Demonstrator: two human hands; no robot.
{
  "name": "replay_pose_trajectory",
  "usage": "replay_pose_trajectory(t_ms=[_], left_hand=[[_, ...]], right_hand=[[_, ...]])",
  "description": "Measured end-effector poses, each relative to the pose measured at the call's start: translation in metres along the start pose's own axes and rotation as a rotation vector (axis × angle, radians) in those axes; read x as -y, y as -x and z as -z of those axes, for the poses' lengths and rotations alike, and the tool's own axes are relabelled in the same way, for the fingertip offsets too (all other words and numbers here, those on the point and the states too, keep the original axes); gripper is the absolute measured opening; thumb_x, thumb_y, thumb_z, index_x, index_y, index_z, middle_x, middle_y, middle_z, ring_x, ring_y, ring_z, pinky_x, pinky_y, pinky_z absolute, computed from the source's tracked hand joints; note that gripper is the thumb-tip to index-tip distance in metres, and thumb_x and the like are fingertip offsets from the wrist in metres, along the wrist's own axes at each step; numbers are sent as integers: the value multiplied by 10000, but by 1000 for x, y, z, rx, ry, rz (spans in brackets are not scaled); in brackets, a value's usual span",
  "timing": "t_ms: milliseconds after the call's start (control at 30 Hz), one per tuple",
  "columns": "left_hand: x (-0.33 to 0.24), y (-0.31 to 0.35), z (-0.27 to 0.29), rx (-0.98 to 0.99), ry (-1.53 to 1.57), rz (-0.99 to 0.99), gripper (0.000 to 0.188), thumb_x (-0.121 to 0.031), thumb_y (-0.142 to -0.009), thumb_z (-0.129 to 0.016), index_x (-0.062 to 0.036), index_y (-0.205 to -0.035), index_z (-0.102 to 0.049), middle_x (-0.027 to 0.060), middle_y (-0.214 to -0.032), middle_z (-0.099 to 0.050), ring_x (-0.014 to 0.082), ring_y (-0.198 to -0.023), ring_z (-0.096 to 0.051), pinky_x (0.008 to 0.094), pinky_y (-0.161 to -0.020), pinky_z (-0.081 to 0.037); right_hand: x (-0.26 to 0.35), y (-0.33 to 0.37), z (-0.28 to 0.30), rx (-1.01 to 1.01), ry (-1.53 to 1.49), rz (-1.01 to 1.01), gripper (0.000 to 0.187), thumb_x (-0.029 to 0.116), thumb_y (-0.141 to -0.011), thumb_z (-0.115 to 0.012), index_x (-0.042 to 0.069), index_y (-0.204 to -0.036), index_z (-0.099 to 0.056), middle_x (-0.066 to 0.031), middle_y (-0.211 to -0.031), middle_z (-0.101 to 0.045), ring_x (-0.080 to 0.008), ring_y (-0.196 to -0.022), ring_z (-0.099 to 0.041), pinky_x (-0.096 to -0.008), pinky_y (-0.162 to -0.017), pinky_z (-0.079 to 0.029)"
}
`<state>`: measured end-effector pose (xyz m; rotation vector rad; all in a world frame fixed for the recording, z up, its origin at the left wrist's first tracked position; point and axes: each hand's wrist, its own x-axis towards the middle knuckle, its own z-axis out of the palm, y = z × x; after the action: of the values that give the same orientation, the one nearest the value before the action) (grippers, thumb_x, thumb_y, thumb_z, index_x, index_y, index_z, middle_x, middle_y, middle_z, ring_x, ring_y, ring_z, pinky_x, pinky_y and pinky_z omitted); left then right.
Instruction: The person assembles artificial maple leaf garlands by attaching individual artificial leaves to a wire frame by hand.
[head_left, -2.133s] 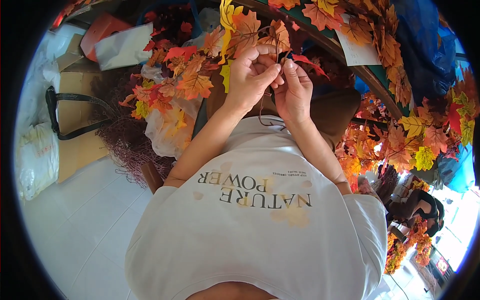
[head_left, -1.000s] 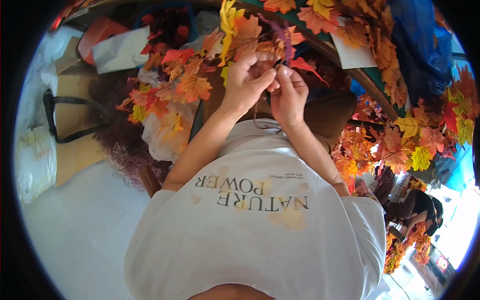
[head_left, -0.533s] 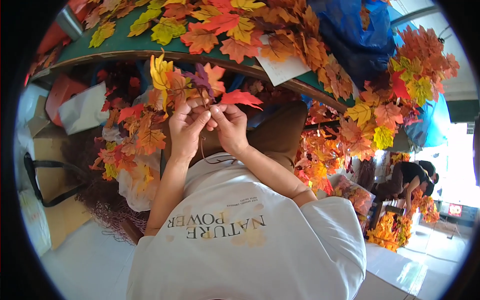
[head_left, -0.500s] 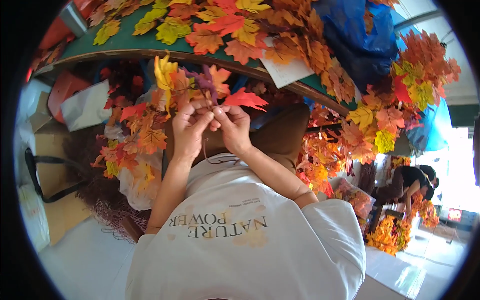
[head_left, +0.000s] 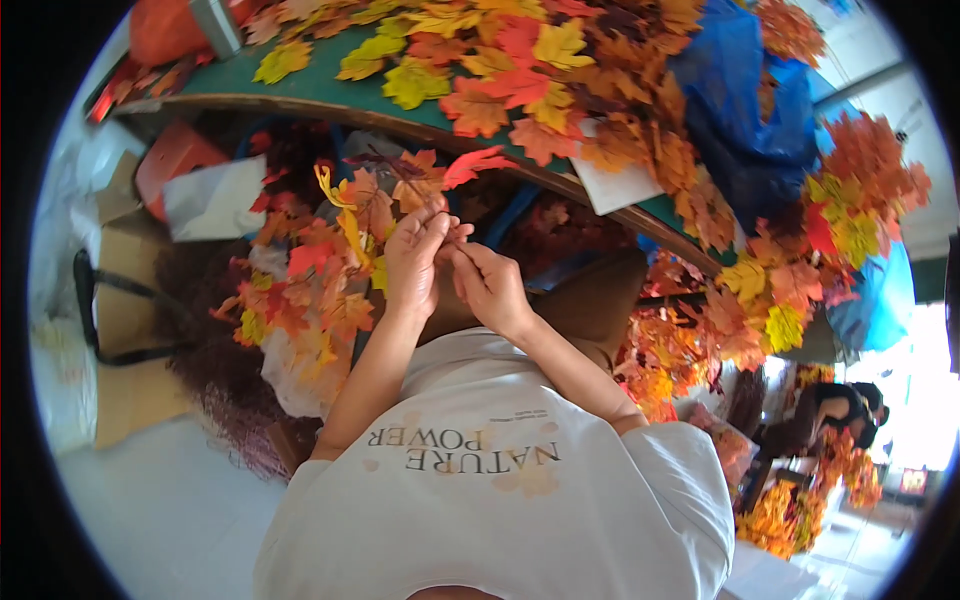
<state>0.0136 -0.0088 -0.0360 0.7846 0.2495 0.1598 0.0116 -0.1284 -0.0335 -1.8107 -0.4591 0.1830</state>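
In front of my lap, my left hand (head_left: 413, 262) is closed around the stem of a garland of artificial maple leaves (head_left: 372, 205). My right hand (head_left: 492, 290) pinches beside it, its fingertips close to the left hand's. The thin stem between them is mostly hidden by the fingers, so I cannot make out exactly where the right hand grips it. A red leaf (head_left: 475, 165) and orange leaves stick up beyond the fingers. More orange, red and yellow leaves hang down to the left of my left hand.
Ahead, a green table (head_left: 330, 85) with a wooden edge carries many maple leaves, a white card (head_left: 610, 180) and a blue plastic bag (head_left: 745, 110). At left stand a cardboard box (head_left: 135, 330) and dark purple twigs (head_left: 225, 350). Another person (head_left: 840, 415) works at far right.
The view has shifted, so the scene sits farther right and lower. My right hand has drawn down slightly from the left. The red leaf has swung up and away from my fingers.
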Motion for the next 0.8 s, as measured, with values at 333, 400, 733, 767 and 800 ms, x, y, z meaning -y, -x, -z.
replay_pose_trajectory(t_ms=[333,400,733,767,800], left_hand=[[19,2,17,505,300,1,216,-160,-890,-574,-36,-1067,-590,85,-1004,-581,223,-1039,-543,410,-979,-403],[23,-3,19,635,334,-74,185,-125,-869,-599,-49,-1038,-604,77,-997,-580,207,-997,-559,413,-982,-402],[-5,-11,34,240,574,-58,134,-208,-909,-554,-96,-983,-564,29,-954,-584,78,-624,-502,283,-735,-529],[-11,-9,30,148,579,-43,117,-194,-923,-536,-98,-984,-563,10,-945,-571,34,-542,-417,205,-566,-471],[-11,-10,31,150,584,-43,117,-194,-923,-536,-98,-984,-563,10,-945,-571,34,-542,-417,205,-566,-471]], right_hand=[[2,-3,28,337,-1218,-393,304,235,-980,-402,20,-918,-608,7,-496,-392,-86,-414,-327,-230,-404,-291],[4,1,28,461,-1257,-435,321,252,-981,-390,21,-899,-598,13,-480,-358,-90,-400,-288,-240,-392,-276],[53,-54,70,-198,309,306,168,69,-805,-638,1,-958,-629,-142,-859,-644,-248,-711,-614,-292,-642,-490],[63,-65,77,-233,400,383,159,68,-810,-633,-1,-954,-627,-141,-844,-641,-247,-698,-614,-297,-618,-490],[69,-79,85,-272,492,458,151,67,-815,-629,-2,-949,-624,-140,-828,-639,-247,-685,-613,-301,-594,-489]])
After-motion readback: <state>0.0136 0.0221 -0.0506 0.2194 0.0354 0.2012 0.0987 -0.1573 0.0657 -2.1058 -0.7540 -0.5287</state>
